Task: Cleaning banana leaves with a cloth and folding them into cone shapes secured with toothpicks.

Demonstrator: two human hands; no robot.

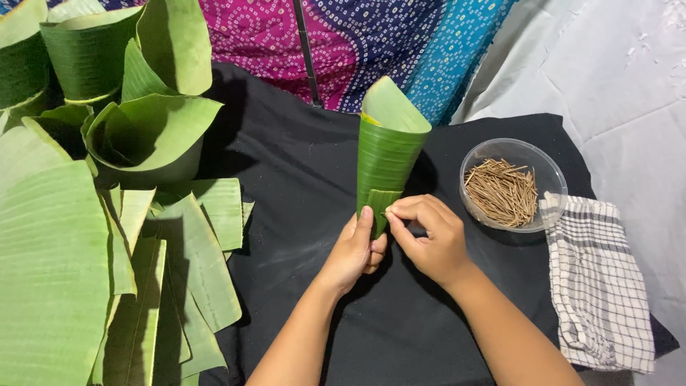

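Note:
A green banana-leaf cone [386, 156] stands with its narrow end down over a black cloth [300, 186]. My left hand [355, 250] grips the narrow end from the left, thumb pressed on a small folded leaf flap. My right hand [431, 238] pinches the same flap from the right with its fingertips, which seem to hold a thin stick that is too small to make out. The cone's wide mouth points away from me.
Rolled leaf cones [146, 139] and flat leaf strips [186, 264] are piled at the left. A clear plastic bowl [547, 171] of several thin brown sticks [502, 191] sits at the right. A checked cloth [600, 286] lies beside it. Patterned fabric [343, 36] hangs behind.

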